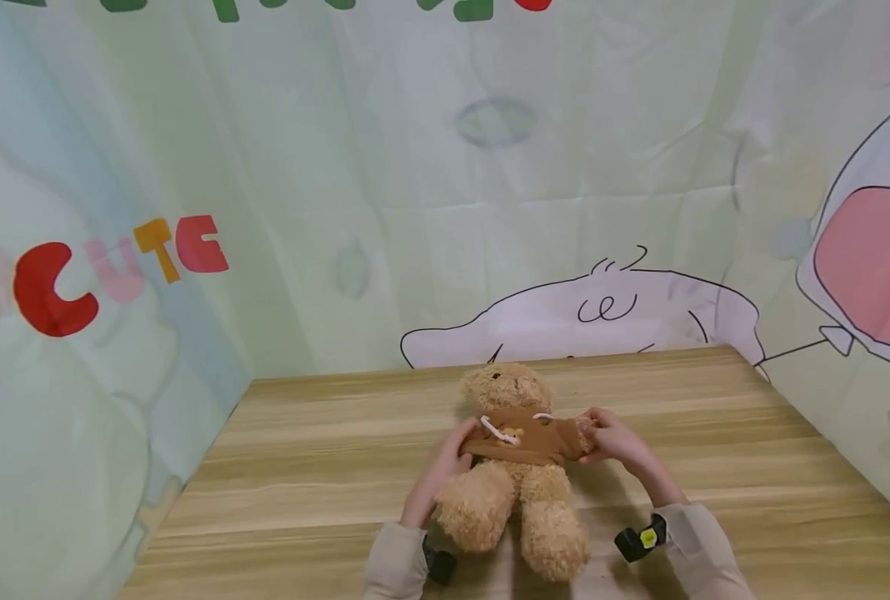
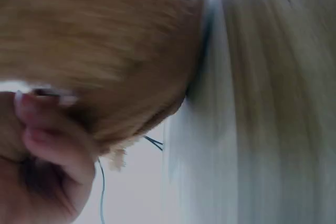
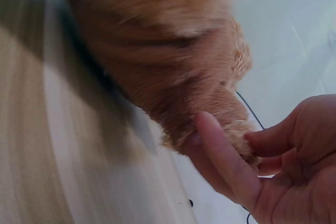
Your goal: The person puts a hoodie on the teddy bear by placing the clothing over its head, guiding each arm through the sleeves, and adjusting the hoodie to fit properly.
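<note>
A light-brown plush teddy bear point(image 1: 553, 521) in a brown hooded top point(image 1: 538, 437) with white drawstrings lies face up, its legs toward me. My left hand point(image 1: 447, 467) grips the bear's left side as I see it, covering the arm there. The left wrist view is blurred, with the curled fingers point(image 2: 58, 145) against the plush. On the other side my right hand point(image 1: 616, 442) holds the bear's paw. Close up in the right wrist view, thumb and fingers point(image 3: 228, 156) pinch the furry end of that arm point(image 3: 239, 135).
The bear lies on a wood-grain table point(image 1: 325, 467). Behind it hangs a pale printed curtain point(image 1: 325, 167) with cartoon shapes and coloured letters, which also covers both sides. Dark wrist cameras point(image 1: 640, 540) sit at both cuffs. Thin dark cables point(image 2: 102, 192) show past the bear.
</note>
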{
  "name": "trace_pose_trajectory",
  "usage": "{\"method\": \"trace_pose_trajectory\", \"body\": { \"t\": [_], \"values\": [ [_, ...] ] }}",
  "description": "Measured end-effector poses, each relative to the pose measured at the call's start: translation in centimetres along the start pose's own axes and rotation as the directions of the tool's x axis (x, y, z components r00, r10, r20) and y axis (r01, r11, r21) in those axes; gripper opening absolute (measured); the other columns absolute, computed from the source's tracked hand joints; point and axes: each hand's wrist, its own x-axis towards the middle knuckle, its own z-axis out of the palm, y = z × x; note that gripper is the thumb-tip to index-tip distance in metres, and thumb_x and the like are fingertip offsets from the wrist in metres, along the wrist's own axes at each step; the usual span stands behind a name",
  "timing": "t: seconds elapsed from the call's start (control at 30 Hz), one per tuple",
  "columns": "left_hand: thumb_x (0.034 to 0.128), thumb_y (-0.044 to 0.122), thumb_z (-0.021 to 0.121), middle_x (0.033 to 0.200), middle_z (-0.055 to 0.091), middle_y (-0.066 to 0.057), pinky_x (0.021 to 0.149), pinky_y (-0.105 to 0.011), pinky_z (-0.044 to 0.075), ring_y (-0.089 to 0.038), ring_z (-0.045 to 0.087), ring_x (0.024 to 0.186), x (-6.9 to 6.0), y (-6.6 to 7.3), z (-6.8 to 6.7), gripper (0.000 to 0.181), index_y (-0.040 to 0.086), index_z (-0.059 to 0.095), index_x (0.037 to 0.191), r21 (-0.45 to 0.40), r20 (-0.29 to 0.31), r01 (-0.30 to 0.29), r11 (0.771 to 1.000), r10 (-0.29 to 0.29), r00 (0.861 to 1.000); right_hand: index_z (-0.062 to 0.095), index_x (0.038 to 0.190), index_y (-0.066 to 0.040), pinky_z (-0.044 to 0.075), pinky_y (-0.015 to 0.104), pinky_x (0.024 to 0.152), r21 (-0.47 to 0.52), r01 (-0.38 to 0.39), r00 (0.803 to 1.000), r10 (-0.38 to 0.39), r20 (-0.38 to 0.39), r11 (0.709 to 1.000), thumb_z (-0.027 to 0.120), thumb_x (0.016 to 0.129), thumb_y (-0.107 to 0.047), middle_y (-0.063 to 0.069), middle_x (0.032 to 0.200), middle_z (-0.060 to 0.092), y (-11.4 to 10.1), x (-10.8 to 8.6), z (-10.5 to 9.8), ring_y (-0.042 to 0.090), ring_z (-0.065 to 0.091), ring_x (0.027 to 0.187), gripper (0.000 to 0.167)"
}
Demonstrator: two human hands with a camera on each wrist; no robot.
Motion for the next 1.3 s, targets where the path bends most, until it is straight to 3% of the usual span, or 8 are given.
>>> {"method": "trace_pose_trajectory", "body": {
  "t": [0.1,0.33,0.43,0.63,0.9,1.0,1.13,1.3],
  "values": [
    [0.0913,0.011,0.040,0.108,0.061,-0.009,0.077,-0.034,0.046,-0.021,0.058,0.095,0.2,0.8,0.1,0.029,0.012,0.052,0.118,0.060,0.022,0.115,0.992,-0.116,0.993,0.039,0.102,0.013,0.053,0.027,0.057,-0.022,-0.003,1.000,0.003,-0.028,1.000,0.035,0.093,-0.003,0.015,0.085,0.048,0.1,-0.1,0.2,0.012,0.055,0.061,0.019],
    [0.0830,0.012,0.057,0.117,0.053,0.001,0.066,-0.019,0.048,-0.003,0.059,0.087,-0.6,-17.3,4.4,0.033,0.017,0.054,0.116,-0.381,-0.083,-0.103,0.919,0.076,0.994,0.041,0.101,0.012,0.052,0.025,0.057,-0.037,-0.012,1.000,0.011,-0.021,0.999,0.036,0.093,-0.005,0.011,0.082,0.049,0.2,-0.2,-0.1,0.010,0.055,0.058,0.019],
    [0.0830,0.011,0.059,0.113,0.053,0.003,0.065,-0.021,0.048,-0.002,0.055,0.087,-1.2,-15.2,3.3,0.031,0.016,0.055,0.113,-0.571,-0.020,0.092,0.816,-0.126,0.992,0.041,0.101,0.011,0.052,0.026,0.061,-0.012,-0.009,1.000,0.010,0.010,1.000,0.036,0.094,-0.006,0.008,0.080,0.047,0.2,-0.2,-0.2,0.009,0.056,0.060,0.019],
    [0.0949,0.016,0.040,0.068,0.051,0.008,0.052,-0.009,0.036,0.003,0.045,0.057,-0.7,5.7,-3.3,0.015,0.014,0.055,0.095,-0.779,0.414,0.569,0.263,-0.465,0.782,0.036,0.117,0.010,0.051,0.037,0.075,0.013,-0.033,0.998,0.032,0.062,0.999,0.042,0.094,-0.029,0.023,0.103,0.046,0.1,-0.5,-0.4,0.021,0.062,0.083,0.046],
    [0.0934,0.021,0.043,0.067,0.037,0.009,0.045,-0.009,0.016,0.003,0.028,0.053,-0.2,4.9,-2.9,0.016,0.010,0.052,0.086,-0.829,0.557,0.550,-0.097,-0.223,0.800,0.000,0.143,-0.014,0.025,0.064,0.094,-0.216,0.191,0.970,-0.150,0.192,0.957,0.073,0.072,-0.029,0.031,0.143,0.001,-0.4,-0.6,1.7,0.051,0.008,0.128,0.103],
    [0.0906,0.015,0.049,0.060,0.036,0.008,0.042,-0.011,0.016,0.002,0.025,0.049,-0.6,-2.2,-0.7,0.008,0.009,0.054,0.092,-0.831,0.546,0.510,-0.220,-0.153,0.824,0.015,0.142,-0.017,0.033,0.063,0.086,-0.284,0.262,0.959,-0.215,0.185,0.923,0.077,0.066,-0.026,0.029,0.139,0.017,-0.4,-0.5,2.4,0.049,0.018,0.121,0.098],
    [0.0924,0.010,0.044,0.055,0.035,0.013,0.041,-0.011,0.016,0.003,0.023,0.046,-1.5,-13.9,2.7,0.015,0.015,0.057,0.097,-0.859,0.511,0.479,-0.181,-0.236,0.827,0.027,0.138,-0.011,0.039,0.058,0.083,-0.313,0.338,0.938,-0.287,0.196,0.888,0.075,0.067,-0.017,0.027,0.131,0.030,-0.3,-0.4,2.5,0.043,0.032,0.114,0.086],
    [0.0913,0.011,0.047,0.060,0.036,0.017,0.037,-0.011,0.015,0.004,0.022,0.043,-2.2,-17.5,3.1,0.011,0.017,0.055,0.095,-0.846,0.456,0.514,0.139,-0.308,0.835,0.027,0.139,-0.009,0.036,0.060,0.088,-0.298,0.402,0.907,-0.331,0.261,0.866,0.071,0.070,-0.014,0.027,0.137,0.028,-0.2,-0.2,2.1,0.050,0.030,0.120,0.082]
  ]
}}
